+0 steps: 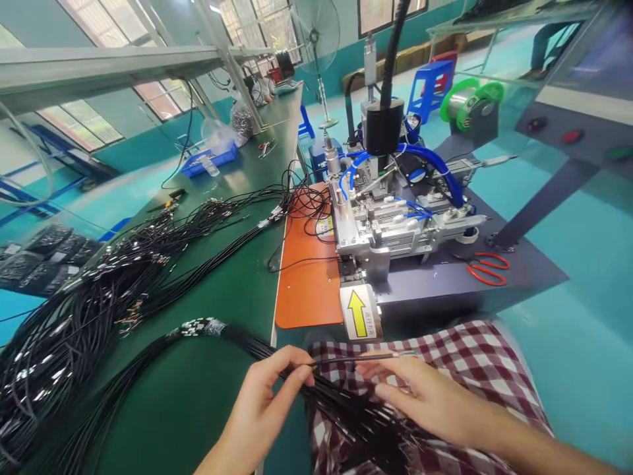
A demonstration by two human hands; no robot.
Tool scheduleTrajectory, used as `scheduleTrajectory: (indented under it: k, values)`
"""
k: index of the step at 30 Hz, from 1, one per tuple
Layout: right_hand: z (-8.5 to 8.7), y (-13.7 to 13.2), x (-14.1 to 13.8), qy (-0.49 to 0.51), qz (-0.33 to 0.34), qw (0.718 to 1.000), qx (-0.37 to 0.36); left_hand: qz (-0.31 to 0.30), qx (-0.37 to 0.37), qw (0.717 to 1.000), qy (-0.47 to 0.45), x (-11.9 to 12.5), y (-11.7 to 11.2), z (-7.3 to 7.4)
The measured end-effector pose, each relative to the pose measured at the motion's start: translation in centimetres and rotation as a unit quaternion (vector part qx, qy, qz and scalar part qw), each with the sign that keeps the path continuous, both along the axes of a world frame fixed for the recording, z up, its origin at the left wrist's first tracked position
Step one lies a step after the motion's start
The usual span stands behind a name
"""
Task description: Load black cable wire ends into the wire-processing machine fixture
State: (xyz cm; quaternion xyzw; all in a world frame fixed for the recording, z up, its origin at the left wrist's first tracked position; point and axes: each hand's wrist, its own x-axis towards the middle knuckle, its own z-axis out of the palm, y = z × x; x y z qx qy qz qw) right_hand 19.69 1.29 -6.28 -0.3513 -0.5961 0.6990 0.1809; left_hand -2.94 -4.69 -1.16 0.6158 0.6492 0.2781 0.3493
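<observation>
Between the thumb and index finger of my left hand (277, 386) a thin black cable (341, 359) is pinched. It runs to the right across the fingertips of my right hand (420, 389), where its stripped end shows thin coloured wires. The fingers of my right hand are partly extended beside the cable, with the thumb apart below. Under both hands, a bundle of black cables (346, 409) lies over a checkered cloth (475, 349) on my lap. Clear wrap (215, 326) binds the bundle on the green table.
Piles of black cables (93, 310) cover the green table (198, 389) at left. A metal machine (395, 224) with an orange plate (309, 290) stands ahead. Red-handled scissors (489, 268) lie on its base. Behind are a green wire spool (467, 105) and a blue bin (210, 160).
</observation>
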Motion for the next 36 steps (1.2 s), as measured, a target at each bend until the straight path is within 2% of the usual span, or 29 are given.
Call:
scheduleTrajectory:
  k: [3,5,7,9,10,11,13,16,23,26,32,36]
  values:
    - [2.4,0.3,-1.5,0.088,-0.048,0.995,-0.003,0.012,-0.020,1.000,0.011,0.0,-0.7,-0.8]
    - [3.0,0.7,-2.6,0.135,-0.085,0.987,-0.004,0.000,-0.029,0.999,0.024,0.1,-0.9,-1.2]
    - [2.8,0.8,-3.7,0.172,-0.107,0.979,-0.014,-0.041,-0.033,0.998,0.021,0.1,-1.0,-1.3]
    - [1.8,0.5,-4.6,0.187,-0.093,0.977,-0.046,-0.089,-0.032,0.995,-0.023,0.0,-1.0,-1.1]
    - [1.2,0.2,-4.9,0.187,-0.073,0.977,-0.069,-0.095,-0.035,0.993,-0.057,0.0,-1.0,-1.0]
    - [0.7,-0.2,-5.1,0.183,-0.052,0.977,-0.094,-0.082,-0.043,0.991,-0.094,0.0,-1.0,-0.9]
    - [-0.1,-1.0,-5.4,0.172,-0.024,0.975,-0.136,-0.012,-0.076,0.983,-0.168,0.3,-1.1,-0.7]
    - [-0.5,-1.7,-5.5,0.157,-0.029,0.974,-0.162,0.081,-0.112,0.957,-0.256,1.3,-1.0,-0.4]
    - [-0.5,-2.1,-5.5,0.102,-0.027,0.982,-0.158,0.168,-0.159,0.885,-0.403,3.0,-0.1,-0.5]
    - [-0.4,-2.2,-5.4,0.074,-0.023,0.987,-0.141,0.185,-0.166,0.870,-0.425,3.2,0.1,-0.4]
    - [0.4,-1.3,-4.1,-0.008,0.013,0.999,-0.031,0.191,-0.161,0.877,-0.411,3.4,0.0,0.0]
    - [-0.8,-1.2,-2.6,-0.089,0.023,0.993,0.073,0.189,-0.175,0.880,-0.399,3.4,0.0,0.0]
